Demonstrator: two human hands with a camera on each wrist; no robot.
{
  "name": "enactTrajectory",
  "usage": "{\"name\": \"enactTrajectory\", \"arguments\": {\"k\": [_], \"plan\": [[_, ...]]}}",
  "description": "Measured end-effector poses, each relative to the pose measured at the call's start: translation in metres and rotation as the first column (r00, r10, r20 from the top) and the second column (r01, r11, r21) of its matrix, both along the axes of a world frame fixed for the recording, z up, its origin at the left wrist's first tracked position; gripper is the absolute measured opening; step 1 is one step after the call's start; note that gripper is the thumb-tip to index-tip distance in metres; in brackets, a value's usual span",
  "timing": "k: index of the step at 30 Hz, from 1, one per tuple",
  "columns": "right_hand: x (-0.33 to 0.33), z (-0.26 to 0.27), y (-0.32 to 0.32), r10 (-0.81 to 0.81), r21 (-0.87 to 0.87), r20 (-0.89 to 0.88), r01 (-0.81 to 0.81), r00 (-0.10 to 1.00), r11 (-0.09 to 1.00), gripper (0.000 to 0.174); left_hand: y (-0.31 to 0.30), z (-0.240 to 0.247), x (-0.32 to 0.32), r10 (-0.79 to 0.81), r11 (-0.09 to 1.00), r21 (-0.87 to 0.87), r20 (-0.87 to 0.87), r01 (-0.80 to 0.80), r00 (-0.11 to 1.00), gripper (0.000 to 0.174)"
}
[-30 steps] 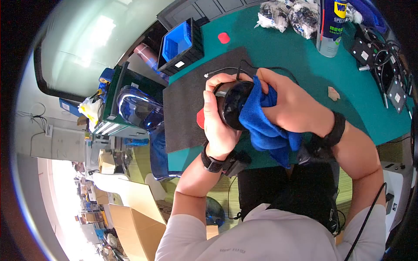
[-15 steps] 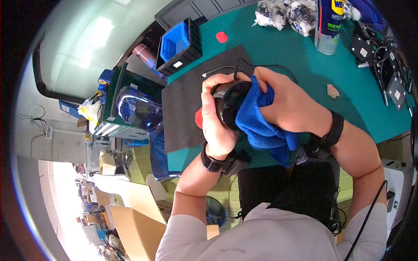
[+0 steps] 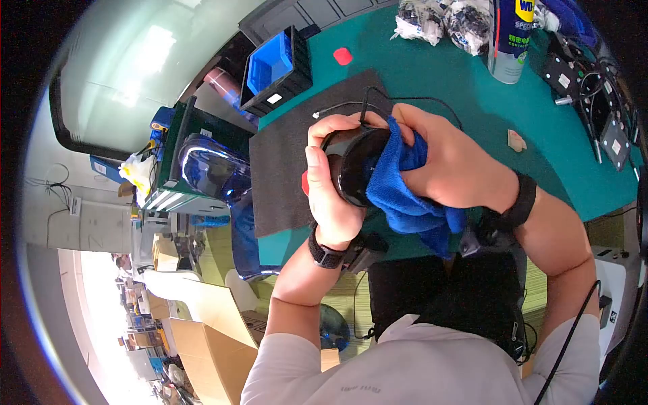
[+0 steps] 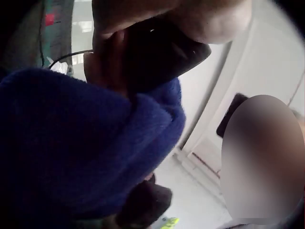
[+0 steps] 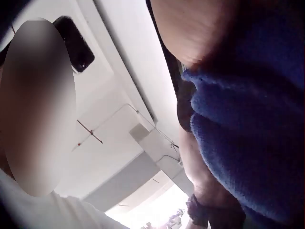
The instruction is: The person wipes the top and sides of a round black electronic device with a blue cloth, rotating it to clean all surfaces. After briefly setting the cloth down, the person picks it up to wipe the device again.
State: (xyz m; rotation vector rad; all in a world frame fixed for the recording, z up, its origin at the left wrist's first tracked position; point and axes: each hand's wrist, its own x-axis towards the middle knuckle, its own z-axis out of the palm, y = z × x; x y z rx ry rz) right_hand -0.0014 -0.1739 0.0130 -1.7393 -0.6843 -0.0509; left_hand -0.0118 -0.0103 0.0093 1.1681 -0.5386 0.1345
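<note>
Glossy black rounded housing (image 3: 356,165) is held betw. both hands, above the green tabletop (image 3: 432,74). Its L side is gripped by the L hand (image 3: 334,199), fingers curled round it. Soft royal-blue fabric cloth (image 3: 398,192) is gripped, bunched, in the R hand (image 3: 453,162) and laid against the housing's R side; loose folds are hung below that hand. Contact under the cloth is covered, and the wrist views are dark, so R fingertip posn. cannot be confirmed. Dark grey flat mat (image 3: 280,169) is noted beneath and to the L of the L hand. Thin black cable (image 3: 432,102) is seen just beyond the R hand. Blue-and-grey cylindrical spray can (image 3: 507,61) is stood well beyond the R hand; black crate w/ blue inner bin (image 3: 300,71) is placed beyond the L hand, to its L.
</note>
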Motion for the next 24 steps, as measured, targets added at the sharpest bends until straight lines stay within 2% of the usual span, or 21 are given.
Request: {"name": "enactTrajectory", "arguments": {"k": [1, 2, 4, 6, 7, 9, 10, 11, 12, 13, 15, 16, 18, 19, 21, 23, 24], "plan": [[-0.002, -0.001, 0.003, 0.001, -0.002, 0.000, -0.001, 1.000, 1.000, 0.035, 0.000, 0.000, 0.000, -0.023, 0.999, -0.040, -0.016, 0.022, 1.000, 0.044], [-0.004, -0.003, 0.005, -0.002, 0.068, -0.028, 0.004, 1.000, 0.998, 0.034, 0.000, 0.000, 0.002, -0.022, 0.999, -0.041, -0.016, 0.021, 1.000, 0.044], [-0.002, -0.003, 0.005, -0.001, 0.135, -0.059, 0.010, 0.998, 0.991, 0.034, 0.004, 0.001, 0.006, -0.094, 0.983, -0.174, -0.192, 0.060, 0.977, 0.044], [0.006, 0.000, -0.002, 0.213, 0.222, -0.233, -0.162, 0.949, 0.961, 0.029, 0.008, 0.002, 0.009, -0.221, 0.940, -0.313, -0.261, 0.134, 0.940, 0.042], [0.007, 0.000, -0.004, 0.208, 0.222, -0.231, -0.157, 0.950, 0.962, 0.029, 0.009, 0.003, 0.009, -0.278, 0.919, -0.358, -0.289, 0.166, 0.916, 0.041], [0.008, -0.002, -0.005, 0.308, 0.278, -0.305, -0.225, 0.901, 0.934, 0.028, 0.008, 0.000, 0.011, -0.251, 0.926, -0.345, -0.264, 0.152, 0.931, 0.042], [0.009, -0.005, -0.004, 0.309, 0.279, -0.305, -0.226, 0.901, 0.933, 0.028, 0.008, -0.002, 0.010, -0.220, 0.933, -0.334, -0.239, 0.133, 0.946, 0.042], [0.010, -0.010, -0.002, 0.245, 0.233, -0.170, -0.203, 0.954, 0.951, 0.028, 0.007, -0.002, 0.010, -0.219, 0.933, -0.334, -0.238, 0.132, 0.946, 0.042], [0.011, -0.012, -0.001, 0.182, 0.190, -0.026, -0.174, 0.983, 0.966, 0.029, 0.005, -0.003, 0.009, -0.126, 0.968, -0.238, -0.200, 0.076, 0.972, 0.042], [0.011, -0.011, 0.000, 0.185, 0.190, -0.024, -0.177, 0.982, 0.966, 0.029, 0.004, -0.003, 0.008, -0.034, 0.990, -0.143, -0.152, 0.012, 0.988, 0.043], [0.007, -0.010, 0.001, 0.046, 0.106, 0.031, -0.049, 0.998, 0.993, 0.029, 0.003, -0.003, 0.008, -0.052, 0.989, -0.145, -0.162, 0.028, 0.985, 0.043], [0.006, -0.009, 0.001, 0.046, 0.106, 0.032, -0.049, 0.998, 0.993, 0.029, 0.003, -0.003, 0.009, -0.078, 0.986, -0.161, -0.178, 0.049, 0.981, 0.042], [0.005, -0.007, 0.001, 0.083, 0.146, -0.114, -0.066, 0.990, 0.987, 0.028, 0.004, -0.003, 0.011, -0.104, 0.982, -0.177, -0.195, 0.069, 0.975, 0.042], [0.006, -0.007, 0.001, 0.083, 0.145, -0.115, -0.066, 0.990, 0.987, 0.028, 0.006, -0.002, 0.012, -0.163, 0.967, -0.231, -0.230, 0.108, 0.959, 0.041], [0.012, -0.007, -0.002, 0.230, 0.256, -0.143, -0.188, 0.963, 0.948, 0.024, 0.007, 0.001, 0.012, -0.225, 0.947, -0.287, -0.264, 0.147, 0.938, 0.041], [0.014, -0.006, -0.007, 0.243, 0.221, -0.152, -0.207, 0.958, 0.953, 0.023, 0.007, 0.002, 0.012, -0.313, 0.905, -0.382, -0.301, 0.187, 0.901, 0.040], [0.015, -0.006, -0.008, 0.261, 0.187, -0.161, -0.231, 0.952, 0.955, 0.021, 0.008, 0.002, 0.012, -0.278, 0.925, -0.344, -0.320, 0.162, 0.906, 0.039]]}}
